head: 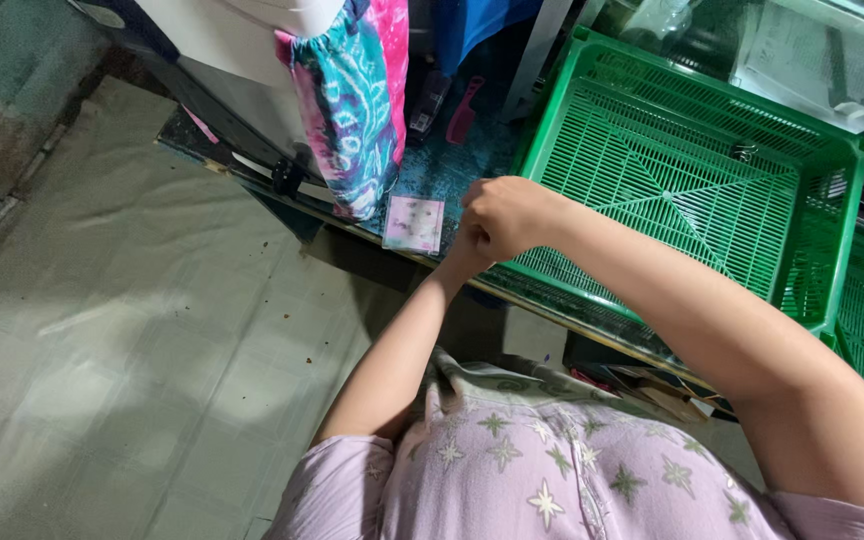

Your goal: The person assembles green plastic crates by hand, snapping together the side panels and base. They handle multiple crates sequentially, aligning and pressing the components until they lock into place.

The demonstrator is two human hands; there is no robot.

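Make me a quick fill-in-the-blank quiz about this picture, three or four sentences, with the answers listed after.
1. The plastic crate by the hands is ____ in colour.
2. The right hand is closed into a ____.
3. The comb lying on the blue surface behind the hands is ____.
4. The person's lilac top is printed with pale ____.

Missing words: green; fist; pink; stars

small square pink-white packet (414,224), on shelf edge (352,225)
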